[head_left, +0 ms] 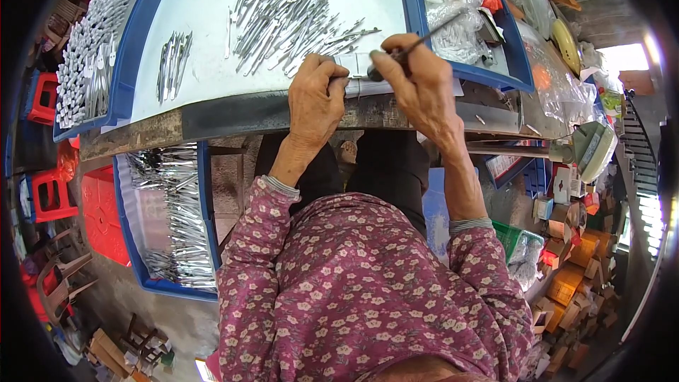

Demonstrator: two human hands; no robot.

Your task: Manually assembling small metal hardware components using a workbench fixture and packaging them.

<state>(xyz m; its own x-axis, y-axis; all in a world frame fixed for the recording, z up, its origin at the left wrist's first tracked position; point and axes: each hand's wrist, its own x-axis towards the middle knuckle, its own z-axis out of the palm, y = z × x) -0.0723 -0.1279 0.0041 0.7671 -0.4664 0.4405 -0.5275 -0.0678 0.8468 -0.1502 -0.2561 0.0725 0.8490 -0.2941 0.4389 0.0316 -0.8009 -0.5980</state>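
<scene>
My left hand (315, 99) is at the front edge of the white-topped table, thumb and fingers pinched together. Whatever sits in that pinch is mostly hidden, though a small pale piece (348, 65) shows beside the fingertips. Just to the right, my right hand (424, 81) is closed around a dark tool (399, 56) with a thin rod slanting up and away to the right. The tool's dark rounded end is close to the left fingertips. Beyond both hands lies a loose pile of slim silvery metal pieces (286, 25), with a smaller bunch (173, 64) to its left.
A blue-rimmed tray (120, 71) of stacked metal pieces stands at the left, and another tray (205, 205) is lower down. At the right is a blue bin (520, 64) with clear plastic bags. Red stools (53, 194) and cardboard boxes (566, 286) stand around the floor.
</scene>
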